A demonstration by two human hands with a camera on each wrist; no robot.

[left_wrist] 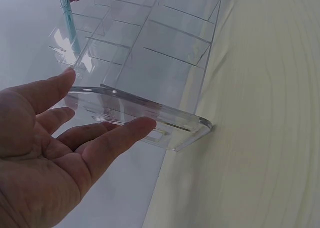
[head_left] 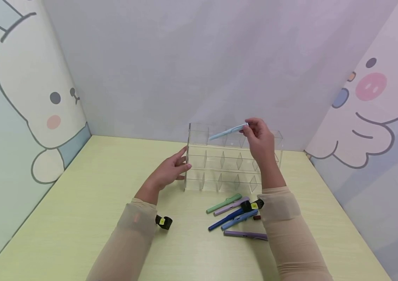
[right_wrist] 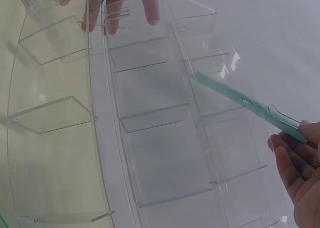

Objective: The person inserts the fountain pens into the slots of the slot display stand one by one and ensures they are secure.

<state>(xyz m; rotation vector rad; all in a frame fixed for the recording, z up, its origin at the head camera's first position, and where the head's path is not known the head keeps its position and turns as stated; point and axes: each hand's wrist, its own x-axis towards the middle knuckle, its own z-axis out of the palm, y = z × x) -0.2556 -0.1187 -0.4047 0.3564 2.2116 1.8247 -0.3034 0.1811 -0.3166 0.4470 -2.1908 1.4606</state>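
A light blue pen [head_left: 228, 132] is pinched by its clip end between the thumb and fingers of my right hand [head_left: 260, 138]. In the right wrist view the pen [right_wrist: 235, 98] slants across the top tier of a clear acrylic rack [right_wrist: 155, 120], its free end over the compartments. My left hand [head_left: 168, 169] is at the left side of that rack [head_left: 186, 156], fingers extended and spread along the side panel. From the left wrist, the fingertips [left_wrist: 145, 125] appear against the panel's edge. The rack has three tiers with upright dividers.
Before the rack lie a green pen [head_left: 224, 203], a lilac pen [head_left: 231, 206], a dark blue pen [head_left: 225, 219], a mid-blue pen [head_left: 239, 219] and a purple pen [head_left: 244, 234]. A dark brown piece [head_left: 257, 217] is partly covered by the right forearm. A pale wall [head_left: 184, 70] stands behind.
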